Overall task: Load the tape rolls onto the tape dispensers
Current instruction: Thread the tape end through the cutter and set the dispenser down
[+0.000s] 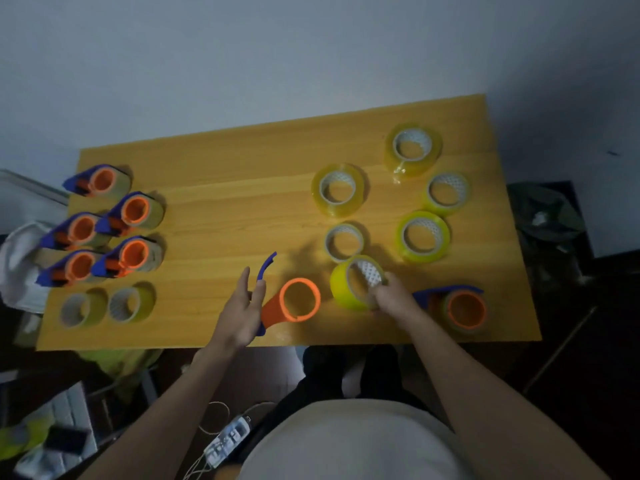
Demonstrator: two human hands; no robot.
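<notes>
The table (221, 188) is sorted into zones, which looks deliberate: five loaded dispensers (104, 233) sit grouped at the far left, out of the way, while loose tape rolls (391, 202) wait spread out on the right, within easy reach of the picking hand. In the near middle lies an empty dispenser (294, 303), its orange hub open toward the camera and its blue blade arm pointing away, so a roll can slide straight on. The left hand (242, 306) rests against the dispenser's left side with fingers straight and relaxed, gripping nothing firmly; it seems placed to steady the frame. The right hand (389, 294) has its fingers curled round the near edge of a yellow roll (353, 284), tilted up on its rim just right of the hub, probably so its core can be lined up with the hub. Another dispenser (457, 306) that looks loaded sits at the near right, just beyond that hand. Two more rolls (107, 306) lie at the near left.
</notes>
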